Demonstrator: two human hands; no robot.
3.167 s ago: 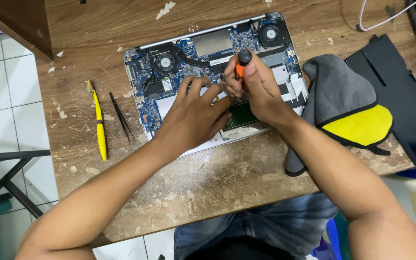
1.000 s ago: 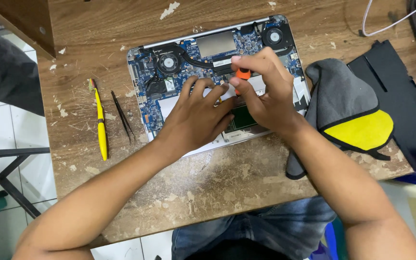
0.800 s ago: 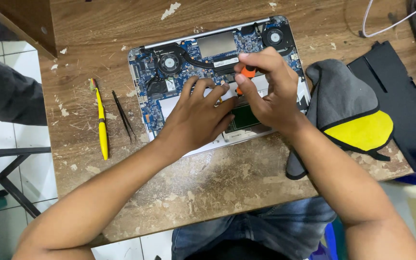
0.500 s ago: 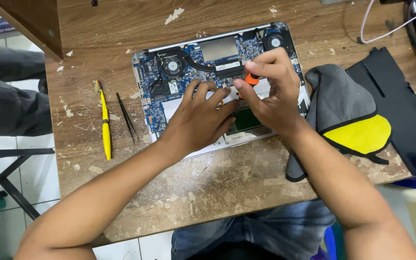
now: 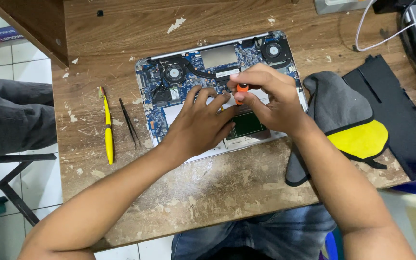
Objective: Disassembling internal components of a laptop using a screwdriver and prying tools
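- opened laptop (image 5: 208, 72), bottom cover off, board and two fans exposed; sits mid-table near the far edge of the wooden table (image 5: 227, 192)
- right hand (image 5: 270, 98) curled shut around an orange-handled screwdriver (image 5: 242, 89), tip down into the board, centre of the laptop
- left hand (image 5: 201, 123) flat on the laptop, fingers spread, fingertips just beside the screwdriver; holds nothing
- yellow pen tool (image 5: 107, 127) and black tweezers (image 5: 129, 123) lie side by side toward the table's left edge
- grey-and-yellow cloth (image 5: 343, 115) touching the laptop's right side
- black cover panel (image 5: 400, 120) at the right edge
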